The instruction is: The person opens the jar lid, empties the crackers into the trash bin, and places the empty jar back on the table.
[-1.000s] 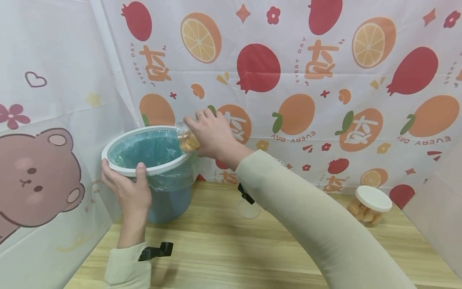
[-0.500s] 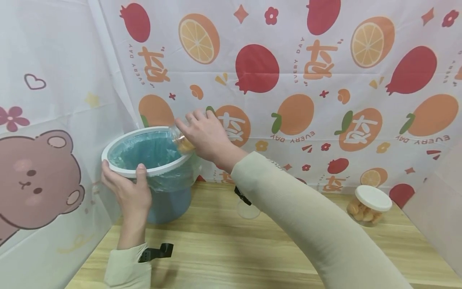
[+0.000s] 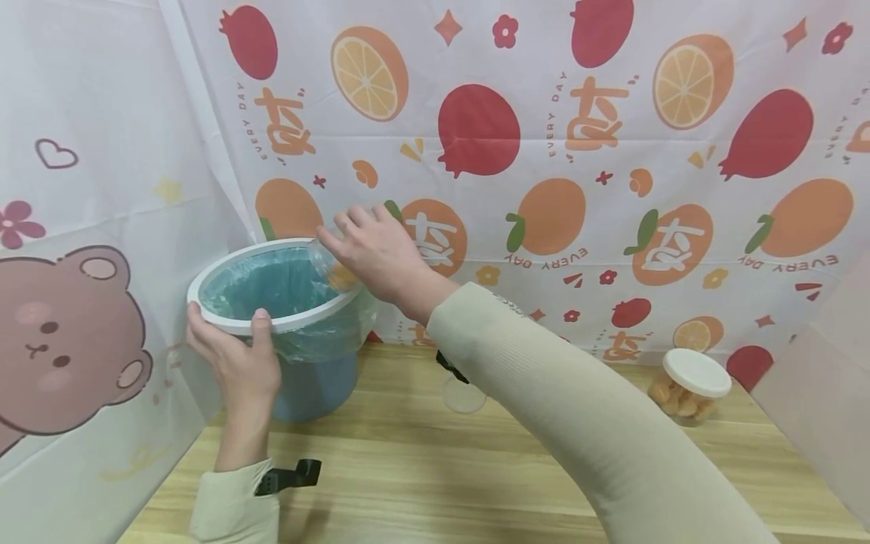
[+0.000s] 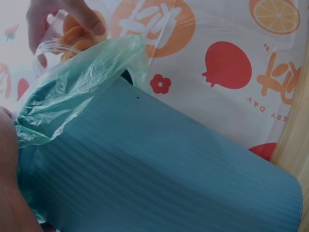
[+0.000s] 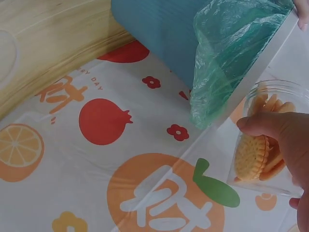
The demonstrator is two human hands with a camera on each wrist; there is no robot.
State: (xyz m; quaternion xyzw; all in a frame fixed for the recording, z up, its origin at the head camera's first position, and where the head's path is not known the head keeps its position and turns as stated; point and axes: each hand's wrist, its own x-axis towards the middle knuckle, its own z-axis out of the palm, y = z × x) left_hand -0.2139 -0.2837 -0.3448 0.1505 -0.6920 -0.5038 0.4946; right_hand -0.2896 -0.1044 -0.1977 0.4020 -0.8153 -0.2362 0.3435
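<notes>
My left hand (image 3: 241,370) grips the white rim (image 3: 197,291) of a blue trash bin (image 3: 316,385), thumb over the top. A green plastic bag (image 4: 77,92) lines the bin and hangs over its outside. My right hand (image 3: 377,253) holds a clear plastic jar (image 5: 285,88), tilted with its open mouth over the right side of the bin's rim. Round ridged biscuits (image 5: 250,157) lie inside the jar, thumb across its side in the right wrist view. In the head view the hand hides much of the jar.
A second jar (image 3: 683,400) of biscuits with a white lid (image 3: 697,372) stands at the back right of the wooden table (image 3: 408,468). A clear round lid (image 3: 465,396) lies mid-table. Printed cloth (image 3: 544,302) walls the back, with side walls left and right.
My right hand has moved left and tipped the biscuit jar further over the bin's rim. My left hand keeps its hold on the rim. The head view has shifted slightly.
</notes>
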